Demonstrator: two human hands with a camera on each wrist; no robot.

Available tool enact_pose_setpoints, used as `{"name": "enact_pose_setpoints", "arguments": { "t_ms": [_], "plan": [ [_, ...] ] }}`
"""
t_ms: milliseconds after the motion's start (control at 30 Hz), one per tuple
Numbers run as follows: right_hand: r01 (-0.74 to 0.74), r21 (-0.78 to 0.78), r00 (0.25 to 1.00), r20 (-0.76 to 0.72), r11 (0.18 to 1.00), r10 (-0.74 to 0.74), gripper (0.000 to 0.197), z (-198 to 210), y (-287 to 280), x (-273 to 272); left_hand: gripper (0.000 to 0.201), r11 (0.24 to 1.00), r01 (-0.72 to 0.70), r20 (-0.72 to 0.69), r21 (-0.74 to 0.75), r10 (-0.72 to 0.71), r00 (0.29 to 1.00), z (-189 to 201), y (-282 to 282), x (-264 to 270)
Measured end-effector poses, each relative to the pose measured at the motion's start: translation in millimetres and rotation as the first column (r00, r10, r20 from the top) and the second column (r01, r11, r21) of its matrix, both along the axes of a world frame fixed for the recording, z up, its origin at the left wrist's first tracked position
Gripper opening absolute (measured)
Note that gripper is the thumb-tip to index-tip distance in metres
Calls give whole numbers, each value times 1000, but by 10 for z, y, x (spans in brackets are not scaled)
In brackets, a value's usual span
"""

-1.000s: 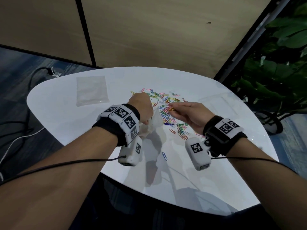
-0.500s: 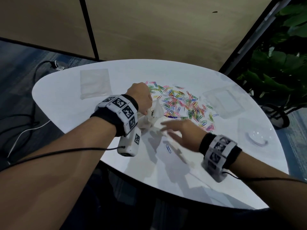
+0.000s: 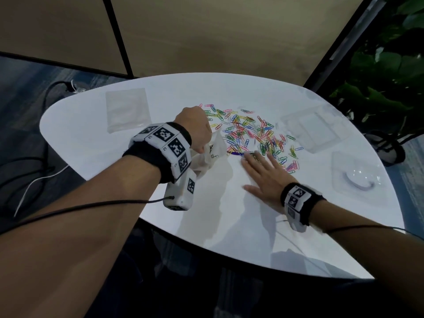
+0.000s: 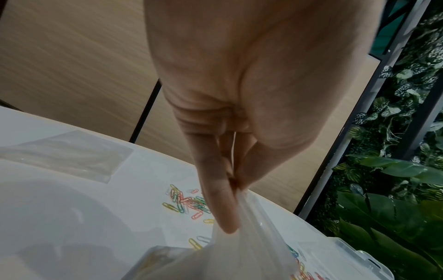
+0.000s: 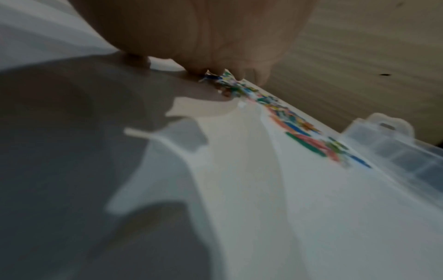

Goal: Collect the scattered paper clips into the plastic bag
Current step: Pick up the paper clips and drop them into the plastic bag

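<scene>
Several coloured paper clips (image 3: 250, 134) lie scattered over the middle of the white table (image 3: 91, 148). My left hand (image 3: 197, 131) pinches the rim of a clear plastic bag (image 3: 211, 152), which hangs open just left of the pile; the pinch shows close up in the left wrist view, thumb and fingers on the bag (image 4: 242, 246). My right hand (image 3: 263, 173) lies flat and palm down on the table, fingers spread, fingertips (image 3: 249, 157) at the near edge of the clips. The right wrist view is blurred and shows the clips (image 5: 287, 117) past the fingers.
A flat clear bag (image 3: 126, 109) lies at the table's far left. A clear plastic box (image 3: 314, 127) stands at the far right, and a clear lid or tray (image 3: 353, 177) sits nearer on the right. Plants (image 3: 390, 76) stand beyond the right edge. Cables trail on the floor at left.
My right hand has left the clip pile, dropped to the table and flattened palm down, then slid forward to the pile's near edge. A single clip near the front is no longer visible.
</scene>
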State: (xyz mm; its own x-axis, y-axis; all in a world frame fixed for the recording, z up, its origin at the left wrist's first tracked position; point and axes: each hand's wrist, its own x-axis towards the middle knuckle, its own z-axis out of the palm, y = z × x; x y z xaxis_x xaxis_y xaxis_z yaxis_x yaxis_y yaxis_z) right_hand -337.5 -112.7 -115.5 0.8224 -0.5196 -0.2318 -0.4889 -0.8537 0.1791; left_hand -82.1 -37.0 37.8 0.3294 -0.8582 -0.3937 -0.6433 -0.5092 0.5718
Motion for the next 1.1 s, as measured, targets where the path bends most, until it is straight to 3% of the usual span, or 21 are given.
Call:
{"name": "enact_pose_setpoints", "arguments": {
  "t_ms": [167,233,367,500,600,700,767,800,833,933,1033,1100],
  "plan": [
    [236,85,970,-78,968,-230,60,22,-403,-24,25,1000,-9,-47,3,9,999,-3,7,-13],
    [234,98,972,-58,967,-229,54,22,-510,-21,27,1000,-5,-50,-3,5,999,-4,-5,-28],
    [168,108,969,164,980,-184,21,96,-586,24,28,1000,12,-56,10,-11,998,-17,-50,-87],
    [335,165,918,164,928,-361,19,271,-608,88,30,999,31,-64,8,-30,998,-25,-73,-168],
    [538,351,720,282,766,-634,15,460,-647,77,28,999,39,-86,-6,-39,996,-26,-89,-205],
    [576,619,403,353,534,-844,13,689,-665,90,25,1000,18,-131,-4,-18,991,-48,-115,-220],
    [331,889,134,288,317,-948,17,891,-597,179,23,1000,17,-137,-8,-18,990,-69,-143,-243],
    [141,963,36,226,229,-973,20,998,-547,246,21,1000,19,-129,-12,-21,991,-83,-162,-259],
    [-23,986,-15,163,163,-987,20,1089,-497,318,20,1000,15,-124,-19,-17,992,-96,-179,-280],
    [-270,963,15,30,25,-999,18,1254,-318,572,24,998,-24,-156,-57,15,988,-111,-210,-335],
    [-277,960,114,-20,-51,-993,23,1195,-157,743,21,993,-62,-187,-104,41,981,-87,-208,-381],
    [-192,980,176,-11,-45,-984,21,1124,-83,811,19,987,-89,-191,-134,62,980,-68,-204,-400]
  ]
}}
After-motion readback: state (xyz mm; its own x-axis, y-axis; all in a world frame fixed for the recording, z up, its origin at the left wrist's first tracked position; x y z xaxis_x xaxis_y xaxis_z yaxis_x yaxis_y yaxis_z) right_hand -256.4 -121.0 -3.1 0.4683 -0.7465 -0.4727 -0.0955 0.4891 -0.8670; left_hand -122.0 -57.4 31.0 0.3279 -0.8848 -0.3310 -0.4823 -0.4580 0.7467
